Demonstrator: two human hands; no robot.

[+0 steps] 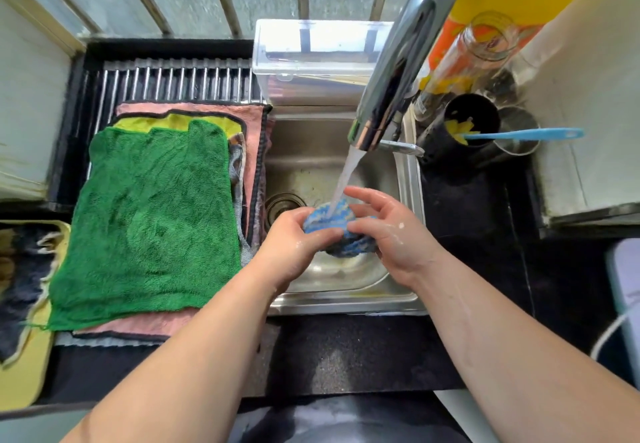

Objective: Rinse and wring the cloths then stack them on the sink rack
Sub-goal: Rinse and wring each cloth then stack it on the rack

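At frame centre, over the steel sink (408, 179), a bunched blue-and-yellow knitted cloth (341, 229) sits under the faucet's (391, 72) stream. The left hand (294, 245) grips it with curled fingers; the right hand (391, 231) pinches its other end, upper fingers loosely spread.

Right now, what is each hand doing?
Left hand: grips the blue cloth.
Right hand: holds the same cloth's other side, fingers loosely curved.
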